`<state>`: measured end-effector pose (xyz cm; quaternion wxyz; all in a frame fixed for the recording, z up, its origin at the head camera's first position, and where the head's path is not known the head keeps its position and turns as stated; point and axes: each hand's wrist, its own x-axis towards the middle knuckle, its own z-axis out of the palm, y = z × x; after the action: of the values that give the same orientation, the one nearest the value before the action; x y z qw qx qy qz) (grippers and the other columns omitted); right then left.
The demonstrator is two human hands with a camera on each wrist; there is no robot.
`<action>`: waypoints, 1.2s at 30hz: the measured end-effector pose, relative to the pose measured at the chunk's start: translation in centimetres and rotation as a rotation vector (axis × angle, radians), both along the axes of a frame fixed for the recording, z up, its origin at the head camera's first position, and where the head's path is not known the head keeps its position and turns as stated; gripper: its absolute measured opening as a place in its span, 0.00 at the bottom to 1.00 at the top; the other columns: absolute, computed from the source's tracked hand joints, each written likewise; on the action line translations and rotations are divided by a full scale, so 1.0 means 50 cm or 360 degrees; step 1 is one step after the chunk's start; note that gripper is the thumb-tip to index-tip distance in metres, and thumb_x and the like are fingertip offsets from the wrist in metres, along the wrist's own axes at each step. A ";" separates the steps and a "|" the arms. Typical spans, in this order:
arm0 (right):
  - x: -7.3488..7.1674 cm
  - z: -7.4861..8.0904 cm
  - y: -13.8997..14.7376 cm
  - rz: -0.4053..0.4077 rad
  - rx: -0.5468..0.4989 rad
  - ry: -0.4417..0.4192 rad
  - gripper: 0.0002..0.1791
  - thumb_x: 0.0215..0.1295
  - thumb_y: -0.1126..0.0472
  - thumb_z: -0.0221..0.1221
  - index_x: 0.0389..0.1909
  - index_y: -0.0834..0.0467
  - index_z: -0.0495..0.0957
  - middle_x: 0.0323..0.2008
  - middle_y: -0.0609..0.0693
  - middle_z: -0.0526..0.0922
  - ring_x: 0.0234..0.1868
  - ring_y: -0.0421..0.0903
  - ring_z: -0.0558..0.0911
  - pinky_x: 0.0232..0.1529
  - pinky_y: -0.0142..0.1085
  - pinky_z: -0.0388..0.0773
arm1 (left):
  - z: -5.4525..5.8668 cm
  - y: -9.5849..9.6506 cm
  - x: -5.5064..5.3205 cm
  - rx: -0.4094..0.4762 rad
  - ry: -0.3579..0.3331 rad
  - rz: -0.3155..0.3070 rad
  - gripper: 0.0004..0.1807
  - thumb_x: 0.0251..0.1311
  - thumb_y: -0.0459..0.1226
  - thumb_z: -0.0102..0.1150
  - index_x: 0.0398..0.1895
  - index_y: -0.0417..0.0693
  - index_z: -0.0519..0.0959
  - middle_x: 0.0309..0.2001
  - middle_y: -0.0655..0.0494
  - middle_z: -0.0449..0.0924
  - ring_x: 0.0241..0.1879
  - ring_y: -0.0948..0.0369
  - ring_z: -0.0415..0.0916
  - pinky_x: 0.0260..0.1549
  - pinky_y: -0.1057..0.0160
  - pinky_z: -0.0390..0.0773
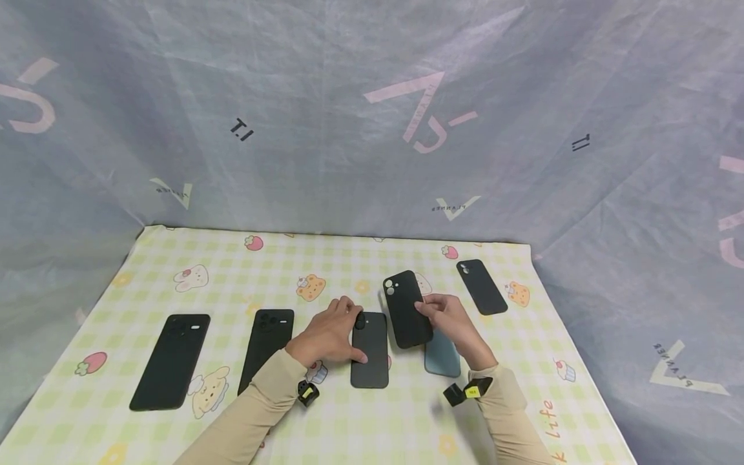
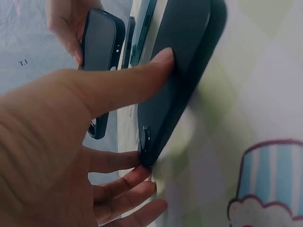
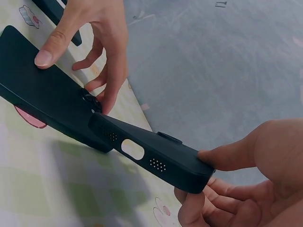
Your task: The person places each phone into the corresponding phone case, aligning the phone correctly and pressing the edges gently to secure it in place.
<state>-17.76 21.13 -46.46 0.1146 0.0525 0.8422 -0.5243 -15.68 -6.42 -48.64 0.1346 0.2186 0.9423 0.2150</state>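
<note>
My right hand (image 1: 450, 320) holds a black phone case (image 1: 407, 310) by its right edge, thumb on its outer back. The case is raised above the table, and round camera cut-outs show in its upper left. In the right wrist view, a port opening and speaker holes line the near end of the case. Just to the left, my left hand (image 1: 331, 332) grips a dark grey phone (image 1: 372, 365). The thumb presses on the phone's back, while the fingertips are at its top corner by the camera. A blue-grey phone (image 1: 443, 358) lies partly hidden below my right hand.
Two black phones lie on the left: one phone (image 1: 168, 361) farther out, another phone (image 1: 270, 332) partly behind my left forearm. At the back right lies a black case (image 1: 482, 287). A green checked cloth (image 1: 227, 258) covers the table, with a grey fabric curtain (image 1: 325, 116) behind it.
</note>
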 end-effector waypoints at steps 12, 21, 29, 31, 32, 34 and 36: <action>0.005 0.008 -0.003 -0.0007 -0.0030 0.0013 0.14 0.77 0.60 0.64 0.51 0.68 0.83 0.31 0.47 0.86 0.31 0.41 0.79 0.35 0.35 0.74 | 0.007 0.013 -0.018 -0.0015 0.0001 0.0028 0.51 0.46 0.54 0.89 0.70 0.43 0.74 0.59 0.45 0.70 0.53 0.50 0.69 0.43 0.49 0.78; 0.005 0.006 0.001 -0.0004 -0.0059 0.0022 0.14 0.77 0.60 0.65 0.50 0.68 0.82 0.31 0.46 0.85 0.30 0.41 0.77 0.33 0.34 0.73 | 0.010 0.018 -0.030 -0.0011 -0.0102 0.0037 0.50 0.43 0.52 0.91 0.64 0.41 0.72 0.54 0.46 0.69 0.51 0.51 0.67 0.45 0.48 0.78; 0.009 0.012 0.002 -0.0064 -0.0038 0.0024 0.14 0.77 0.60 0.65 0.52 0.68 0.82 0.34 0.48 0.86 0.33 0.41 0.79 0.38 0.35 0.76 | 0.012 0.014 -0.022 0.0184 -0.0192 0.0129 0.50 0.42 0.46 0.92 0.64 0.46 0.68 0.51 0.48 0.69 0.48 0.53 0.68 0.46 0.49 0.77; 0.011 0.015 0.003 -0.0072 -0.0037 0.0026 0.15 0.77 0.60 0.65 0.53 0.68 0.82 0.35 0.49 0.87 0.34 0.41 0.80 0.39 0.36 0.76 | 0.011 0.012 -0.016 0.0255 -0.0222 0.0151 0.50 0.43 0.44 0.91 0.65 0.47 0.66 0.50 0.49 0.71 0.46 0.54 0.70 0.47 0.50 0.77; 0.012 0.016 0.003 -0.0075 -0.0037 0.0027 0.15 0.77 0.60 0.65 0.53 0.69 0.82 0.35 0.49 0.87 0.34 0.41 0.80 0.39 0.36 0.76 | 0.010 0.011 -0.013 0.0289 -0.0241 0.0162 0.51 0.44 0.43 0.91 0.66 0.47 0.64 0.51 0.50 0.72 0.45 0.54 0.71 0.47 0.50 0.77; 0.012 0.018 0.003 -0.0074 -0.0036 0.0032 0.16 0.77 0.59 0.65 0.53 0.69 0.82 0.36 0.49 0.88 0.34 0.41 0.80 0.39 0.36 0.77 | 0.008 0.008 -0.005 0.0374 -0.0280 0.0179 0.52 0.46 0.40 0.90 0.70 0.47 0.62 0.52 0.49 0.75 0.44 0.55 0.74 0.46 0.51 0.77; 0.012 0.020 0.003 -0.0079 -0.0030 0.0031 0.16 0.77 0.58 0.65 0.54 0.68 0.82 0.37 0.49 0.88 0.35 0.41 0.80 0.40 0.36 0.76 | 0.007 0.004 0.004 0.0443 -0.0310 0.0192 0.54 0.49 0.38 0.88 0.73 0.48 0.59 0.54 0.47 0.77 0.43 0.54 0.75 0.46 0.50 0.77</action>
<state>-17.14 21.28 -45.49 0.0939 0.0672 0.8366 -0.5354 -15.50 -6.19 -48.31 0.1806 0.1565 0.8973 0.3711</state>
